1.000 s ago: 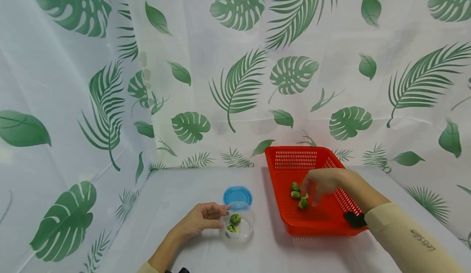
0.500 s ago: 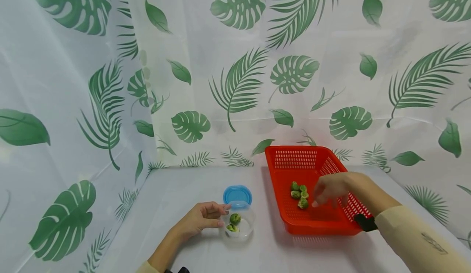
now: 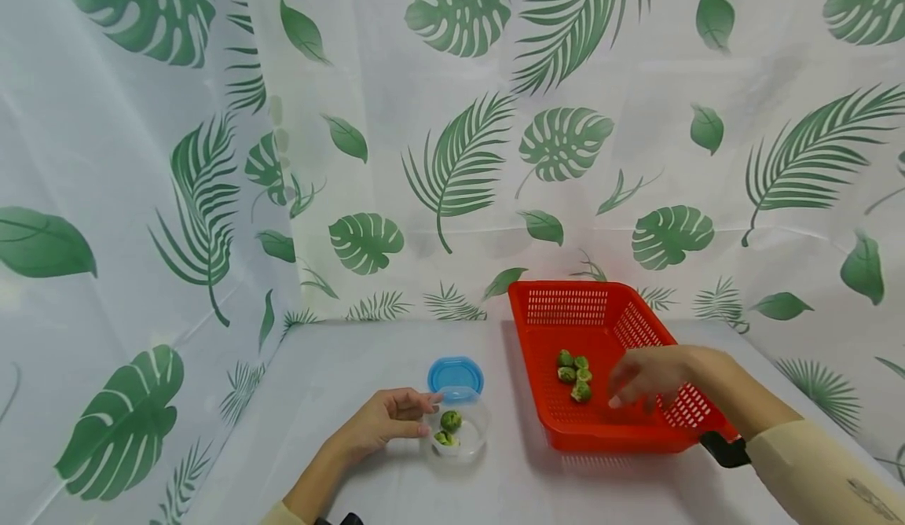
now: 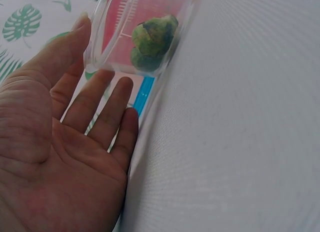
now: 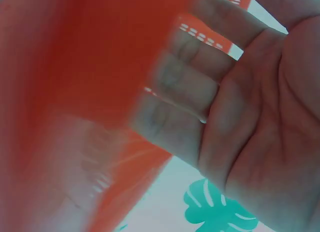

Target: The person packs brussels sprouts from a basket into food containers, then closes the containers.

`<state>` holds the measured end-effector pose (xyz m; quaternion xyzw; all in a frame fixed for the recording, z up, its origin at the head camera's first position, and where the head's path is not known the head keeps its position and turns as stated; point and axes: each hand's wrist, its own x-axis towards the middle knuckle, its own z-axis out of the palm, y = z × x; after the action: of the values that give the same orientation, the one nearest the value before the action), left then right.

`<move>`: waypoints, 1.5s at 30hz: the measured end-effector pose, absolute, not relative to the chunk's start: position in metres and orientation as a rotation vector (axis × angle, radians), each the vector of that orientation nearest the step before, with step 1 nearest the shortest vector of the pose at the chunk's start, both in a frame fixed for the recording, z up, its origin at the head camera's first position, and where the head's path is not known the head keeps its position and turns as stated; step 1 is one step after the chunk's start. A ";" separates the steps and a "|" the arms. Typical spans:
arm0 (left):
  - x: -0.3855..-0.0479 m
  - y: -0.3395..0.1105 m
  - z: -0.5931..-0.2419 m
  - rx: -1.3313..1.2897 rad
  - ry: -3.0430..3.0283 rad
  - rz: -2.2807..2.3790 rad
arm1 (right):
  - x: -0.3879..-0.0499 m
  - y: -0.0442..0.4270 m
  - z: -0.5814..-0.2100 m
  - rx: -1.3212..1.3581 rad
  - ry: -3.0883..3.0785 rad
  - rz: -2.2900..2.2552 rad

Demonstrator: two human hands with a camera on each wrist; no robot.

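My left hand (image 3: 385, 424) rests on the table at the left side of a clear plastic tub (image 3: 475, 435), its fingertips at the rim. In the left wrist view its palm faces the camera and the fingers are loosely spread. Two Brussels sprouts (image 3: 450, 421) lie in the tub. Over the right part of a red plastic basket (image 3: 529, 368) hovers my right hand (image 3: 654, 378), fingers relaxed and holding nothing. Several Brussels sprouts (image 3: 566, 374) sit clustered in the basket, left of that hand. The right wrist view shows the bare palm, with the basket wall blurred in front of the fingertips.
A blue lid (image 3: 456, 374) lies just behind the tub. The white table (image 3: 353, 364) meets a leaf-patterned curtain (image 3: 438, 195) at the back and left. The basket's raised walls stand around the right hand.
My right hand has drawn back to the right from the sprouts in the basket, uncovering more of them. The left hand and the tub have stayed in place.
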<state>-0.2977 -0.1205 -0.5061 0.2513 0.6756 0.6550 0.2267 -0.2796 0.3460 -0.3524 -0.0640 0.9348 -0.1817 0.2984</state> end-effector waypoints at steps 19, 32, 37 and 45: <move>-0.297 -0.120 -0.510 0.708 1.862 1.803 | -0.278 0.353 -0.391 -0.139 2.466 -0.526; -0.295 -0.119 -0.513 0.702 1.858 1.802 | -0.280 0.355 -0.411 -0.423 2.401 -0.585; -0.295 -0.119 -0.513 0.698 1.858 1.800 | -0.280 0.358 -0.416 -0.471 2.398 -0.621; -0.297 -0.123 -0.510 0.705 1.880 1.793 | -0.286 0.358 -0.412 -0.552 2.397 -0.572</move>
<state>-0.2974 -0.1230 -0.5096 0.2554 0.6807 0.6494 0.2228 -0.2861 0.3583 -0.4118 -0.2082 0.9045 -0.2158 0.3032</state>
